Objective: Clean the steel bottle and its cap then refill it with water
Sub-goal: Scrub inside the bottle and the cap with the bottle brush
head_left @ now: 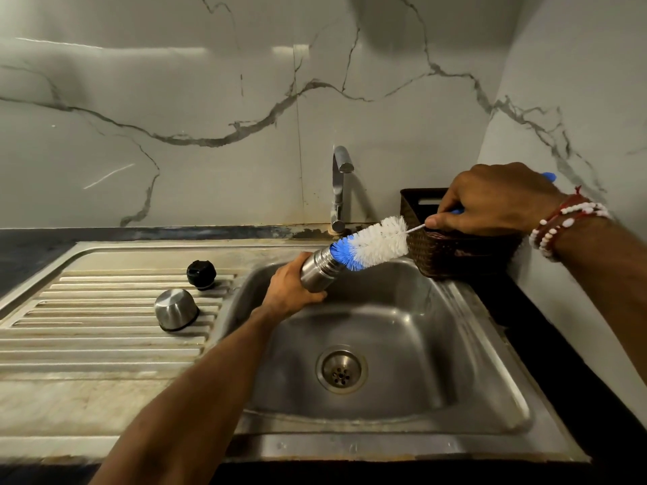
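Left hand (292,292) grips the steel bottle (319,271) over the sink (490,362) — right hand (490,201) holds the brush (371,244), bristle tip at its mouth.

The left hand (292,292) covers most of the steel bottle (320,271), so only its neck end shows. The brush (371,245) tip hides the bottle's mouth. The right hand (490,199) conceals most of the blue handle (549,176). Hand and brush block the basket (437,253), its contents unreadable. The bottom edge cuts off both forearms.
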